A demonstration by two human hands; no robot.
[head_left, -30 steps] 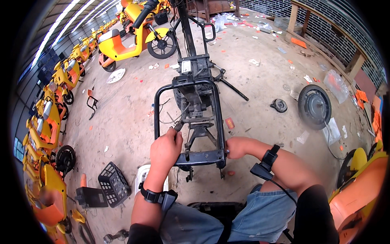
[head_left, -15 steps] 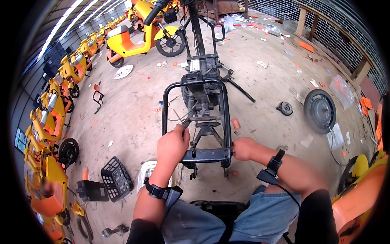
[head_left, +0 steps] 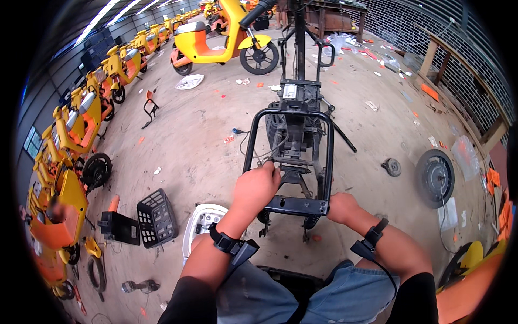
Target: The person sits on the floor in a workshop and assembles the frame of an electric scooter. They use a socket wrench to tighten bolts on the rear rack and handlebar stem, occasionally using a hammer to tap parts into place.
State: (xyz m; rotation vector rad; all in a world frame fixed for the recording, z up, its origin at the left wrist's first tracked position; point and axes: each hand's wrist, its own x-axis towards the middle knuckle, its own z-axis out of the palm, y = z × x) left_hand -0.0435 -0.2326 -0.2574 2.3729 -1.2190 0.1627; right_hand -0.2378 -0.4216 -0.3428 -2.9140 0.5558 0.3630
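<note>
In front of me stands a stripped black scooter frame (head_left: 291, 207), its looped rear rail nearest to me. My left hand (head_left: 254, 186) is closed inside the left side of the loop, by a crossbar and thin wires (head_left: 249, 144); its fingertips are mostly hidden, so I cannot make out what they hold. Closed at the outer right rear corner of the frame is my right hand (head_left: 343, 208), the fingers curled against the tube and partly out of sight. Whatever is in them does not show.
To the left lie a black basket (head_left: 156, 218), a black box (head_left: 120, 228) and a white tray of small parts (head_left: 204, 220). A wheel (head_left: 435, 178) and a round part (head_left: 392, 167) lie right. Yellow scooters (head_left: 213, 43) stand beyond; litter dots the floor.
The whole view has shifted, so the frame appears farther right. Both hands stay at about the same places on the frame, the left still inside the loop, the right at the corner.
</note>
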